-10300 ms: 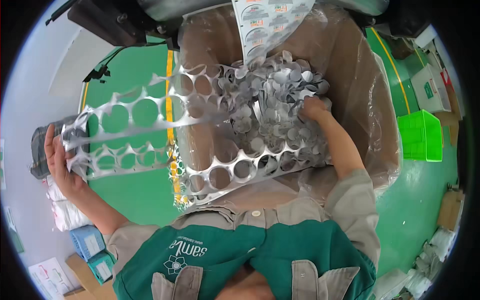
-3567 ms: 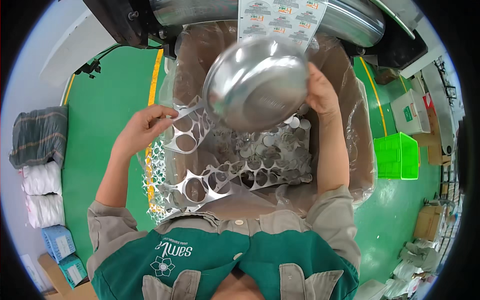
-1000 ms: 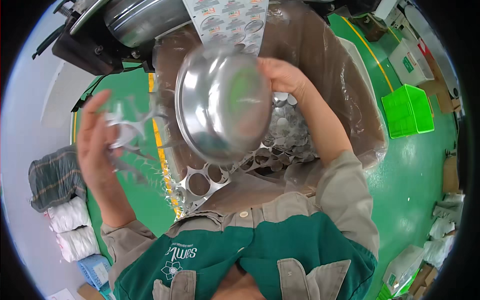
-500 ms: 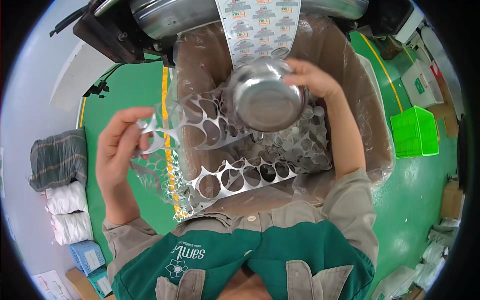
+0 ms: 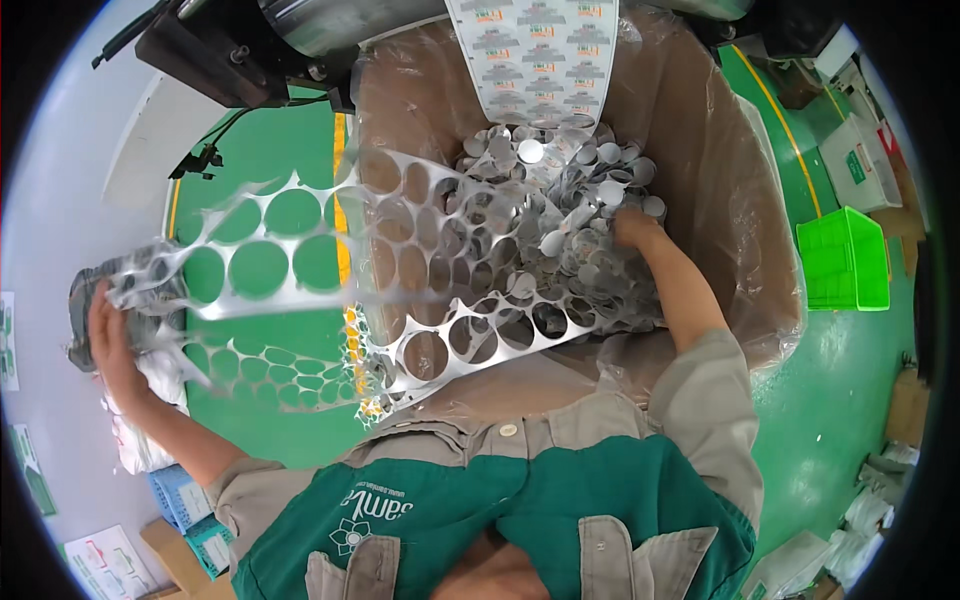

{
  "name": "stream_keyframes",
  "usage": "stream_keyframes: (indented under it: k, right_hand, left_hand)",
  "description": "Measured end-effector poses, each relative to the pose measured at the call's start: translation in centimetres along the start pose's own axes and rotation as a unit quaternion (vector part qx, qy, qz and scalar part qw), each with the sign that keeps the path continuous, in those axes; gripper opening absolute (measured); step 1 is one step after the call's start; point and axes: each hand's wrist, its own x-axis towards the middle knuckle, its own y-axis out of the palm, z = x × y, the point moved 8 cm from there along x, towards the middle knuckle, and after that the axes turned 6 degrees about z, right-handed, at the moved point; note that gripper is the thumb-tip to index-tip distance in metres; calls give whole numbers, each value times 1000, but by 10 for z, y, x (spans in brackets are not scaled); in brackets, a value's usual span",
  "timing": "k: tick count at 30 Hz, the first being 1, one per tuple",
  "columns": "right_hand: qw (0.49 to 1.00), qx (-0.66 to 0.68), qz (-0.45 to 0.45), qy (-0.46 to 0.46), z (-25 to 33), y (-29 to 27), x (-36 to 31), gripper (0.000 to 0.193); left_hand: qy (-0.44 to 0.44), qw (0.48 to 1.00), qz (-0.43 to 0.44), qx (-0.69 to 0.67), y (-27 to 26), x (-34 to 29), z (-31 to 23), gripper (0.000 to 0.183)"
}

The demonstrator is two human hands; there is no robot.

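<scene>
At the far left, the fingers of my left hand (image 5: 110,345) are closed around the bunched end of a silvery foil web punched with round holes (image 5: 270,303). This web stretches from that hand over the floor and into a large bin lined with clear plastic (image 5: 715,200). Inside the bin, my right hand (image 5: 635,228) reaches into a heap of loose silvery discs (image 5: 590,240); its fingers are mostly hidden among them. The metal bowl is not visible now. Another punched foil strip (image 5: 470,370) lies across the bin's near side.
A printed foil sheet (image 5: 540,60) hangs from a machine roller over the bin's far side. A dark machine bracket (image 5: 215,55) juts in at upper left. A green crate (image 5: 845,260) stands on the right. White bundles (image 5: 150,390) lie at left.
My left hand has pulled the punched web far to the left, stretching it out. My right hand has gone down into the discs, and the metal bowl it held has dropped from sight.
</scene>
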Motion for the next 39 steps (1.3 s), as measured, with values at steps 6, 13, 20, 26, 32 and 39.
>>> stream_keyframes:
  k: [6, 13, 20, 26, 32, 39]
  right_hand:
    - [998, 64, -13, 25, 5, -57, -6, 34]
    - [883, 403, -115, -212, 86, -249, -122, 52]
    - [534, 752, 55, -382, 106, -210, -107, 43]
    - [973, 216, -33, 70, 25, -16, 13, 51]
    - [960, 224, 69, -151, 52, -140, -62, 51]
    - [388, 840, -86, -368, 4, -200, -81, 53]
  left_hand:
    - [318, 916, 218, 110, 193, -37, -129, 63]
    - [376, 693, 530, 311, 326, -109, -136, 46]
    - [14, 770, 437, -465, 239, -23, -158, 39]
    - [-30, 789, 286, -542, 231, -13, -127, 31]
    - [370, 851, 374, 6, 316, -80, -139, 23]
    - [390, 854, 338, 71, 327, -97, -132, 22]
